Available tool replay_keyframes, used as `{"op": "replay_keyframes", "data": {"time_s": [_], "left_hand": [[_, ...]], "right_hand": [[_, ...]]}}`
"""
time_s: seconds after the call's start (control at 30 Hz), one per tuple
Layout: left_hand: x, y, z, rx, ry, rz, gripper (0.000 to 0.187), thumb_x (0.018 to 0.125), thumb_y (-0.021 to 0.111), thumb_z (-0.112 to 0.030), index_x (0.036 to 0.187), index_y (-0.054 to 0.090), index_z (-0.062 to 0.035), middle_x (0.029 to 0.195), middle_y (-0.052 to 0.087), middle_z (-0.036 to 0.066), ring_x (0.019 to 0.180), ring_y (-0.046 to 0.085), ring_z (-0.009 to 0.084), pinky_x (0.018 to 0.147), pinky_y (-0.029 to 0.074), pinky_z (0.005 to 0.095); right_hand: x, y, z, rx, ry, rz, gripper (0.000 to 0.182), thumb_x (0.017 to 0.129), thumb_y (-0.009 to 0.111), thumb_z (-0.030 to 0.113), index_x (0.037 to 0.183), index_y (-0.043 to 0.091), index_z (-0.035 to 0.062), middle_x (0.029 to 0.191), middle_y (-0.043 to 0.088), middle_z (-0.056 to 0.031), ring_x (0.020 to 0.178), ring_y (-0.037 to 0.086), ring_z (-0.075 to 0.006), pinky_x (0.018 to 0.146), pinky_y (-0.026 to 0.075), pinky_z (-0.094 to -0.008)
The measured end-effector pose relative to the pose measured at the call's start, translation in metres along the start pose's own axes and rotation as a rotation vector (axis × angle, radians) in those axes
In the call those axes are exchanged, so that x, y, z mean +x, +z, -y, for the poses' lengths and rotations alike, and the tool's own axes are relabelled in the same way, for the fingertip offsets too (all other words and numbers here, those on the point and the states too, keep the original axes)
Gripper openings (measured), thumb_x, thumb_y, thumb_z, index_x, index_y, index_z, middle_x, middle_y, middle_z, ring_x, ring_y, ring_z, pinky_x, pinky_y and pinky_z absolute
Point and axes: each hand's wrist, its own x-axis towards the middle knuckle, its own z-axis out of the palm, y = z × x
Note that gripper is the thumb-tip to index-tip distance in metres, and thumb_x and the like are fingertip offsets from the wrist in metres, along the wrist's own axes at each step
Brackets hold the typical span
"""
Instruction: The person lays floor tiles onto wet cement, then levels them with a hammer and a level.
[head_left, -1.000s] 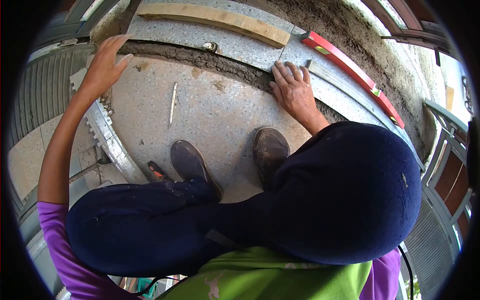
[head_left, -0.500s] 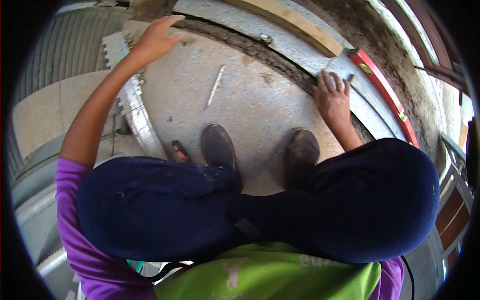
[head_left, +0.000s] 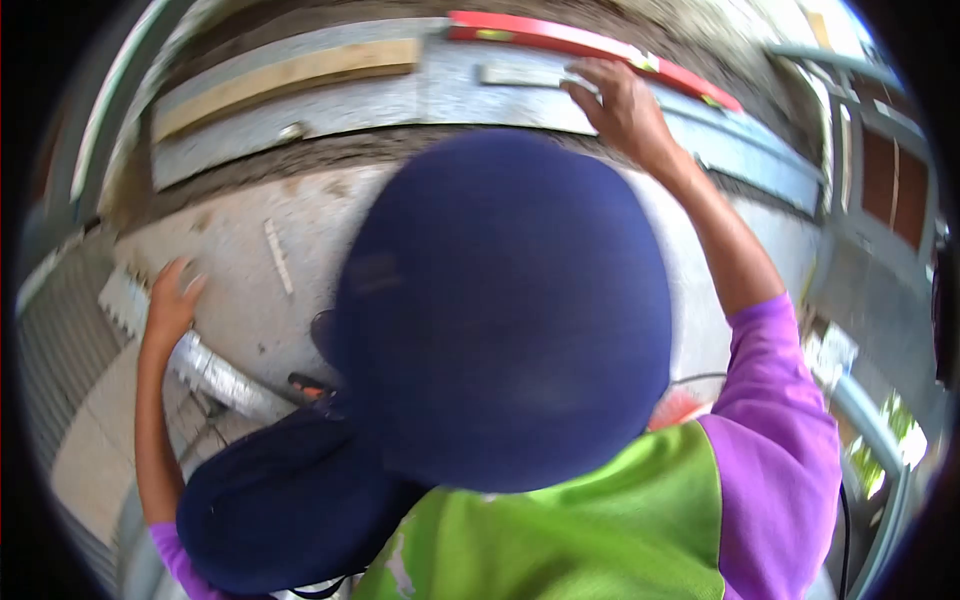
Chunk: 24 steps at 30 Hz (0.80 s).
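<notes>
My left hand (head_left: 174, 305) is open, thumb and fingers apart, over the left end of a pale floor slab (head_left: 330, 215). Close by it lie a notched metal trowel edge (head_left: 123, 300) and a long silver metal bar (head_left: 225, 375). Reaching forward, my right hand (head_left: 628, 110) has its fingers half bent and parted from the thumb. It overlaps a narrow grey strip (head_left: 522, 75) on the grey speckled slabs (head_left: 450, 100). Just beyond its fingertips is a red spirit level (head_left: 560, 38).
A timber batten (head_left: 290, 85) lies on the far slabs, above a dark mortar gap (head_left: 300, 152). A white stick (head_left: 278, 257) and an orange-and-black handle (head_left: 308, 386) are on the near slab. My raised knee (head_left: 505, 310) covers the middle. Metal railings (head_left: 845, 130) stand at right.
The view has swung right, and my knee has risen into the middle. My right hand has moved from the slab's edge onto the grey strip beside the level. My left hand stays open.
</notes>
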Motion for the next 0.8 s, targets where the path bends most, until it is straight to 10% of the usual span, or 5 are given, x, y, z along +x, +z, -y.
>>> {"op": "replay_keyframes", "data": {"time_s": [0.27, 0.33, 0.47, 0.6, 0.8], "left_hand": [[0.087, -0.079, 0.0, 0.185, -0.038, 0.062, 0.046, 0.094, 0.067, -0.023, 0.133, 0.059, 0.0013, 0.133, 0.061, 0.022, 0.129, 0.055, 0.0367, 0.11, 0.039, 0.0405], [0.099, -0.086, -0.039, 0.202, -0.042, 0.013, 0.045, 0.095, 0.066, -0.022, 0.133, 0.059, 0.0006, 0.134, 0.061, 0.022, 0.13, 0.054, 0.0368, 0.111, 0.039, 0.0406], [0.098, -0.084, -0.083, 0.264, 0.088, 0.043, 0.04, 0.095, 0.067, -0.023, 0.127, 0.062, 0.0005, 0.13, 0.062, 0.022, 0.123, 0.058, 0.0362, 0.105, 0.043, 0.0404], [0.098, -0.081, -0.106, 0.316, 0.141, -0.054, 0.042, 0.094, 0.068, -0.022, 0.127, 0.061, 0.0021, 0.131, 0.06, 0.023, 0.126, 0.055, 0.0385, 0.108, 0.042, 0.0423], [0.141, -0.094, -0.114, 0.389, 0.351, -0.219, 0.055, 0.091, 0.069, -0.016, 0.142, 0.05, -0.0048, 0.146, 0.049, 0.02, 0.138, 0.044, 0.0373, 0.117, 0.035, 0.0445]], "right_hand": [[-0.127, -0.03, -0.053, 0.212, 0.519, 0.002, 0.044, 0.1, 0.06, 0.035, 0.078, 0.064, -0.0022, 0.07, 0.067, -0.0201, 0.058, 0.064, -0.0301, 0.06, 0.05, -0.0483], [-0.161, -0.023, -0.038, 0.172, 0.613, 0.498, 0.038, 0.101, 0.061, 0.035, 0.1, 0.07, -0.0021, 0.081, 0.072, -0.0191, 0.069, 0.068, -0.0224, 0.064, 0.054, -0.0432], [-0.245, 0.024, 0.024, 0.136, 0.628, 0.812, 0.047, 0.088, 0.067, 0.049, 0.113, 0.064, 0.0088, 0.105, 0.071, -0.0206, 0.094, 0.068, -0.0394, 0.079, 0.055, -0.0495], [-0.314, 0.1, 0.023, 0.443, 0.648, 0.283, 0.023, 0.1, 0.053, 0.024, 0.102, 0.06, 0.0019, 0.09, 0.068, -0.0245, 0.081, 0.067, -0.0418, 0.071, 0.052, -0.0513], [-0.223, 0.035, 0.052, 0.435, 0.805, 0.214, 0.022, 0.099, 0.057, 0.021, 0.108, 0.063, 0.002, 0.086, 0.068, -0.0213, 0.078, 0.066, -0.0333, 0.069, 0.051, -0.0452]]}}
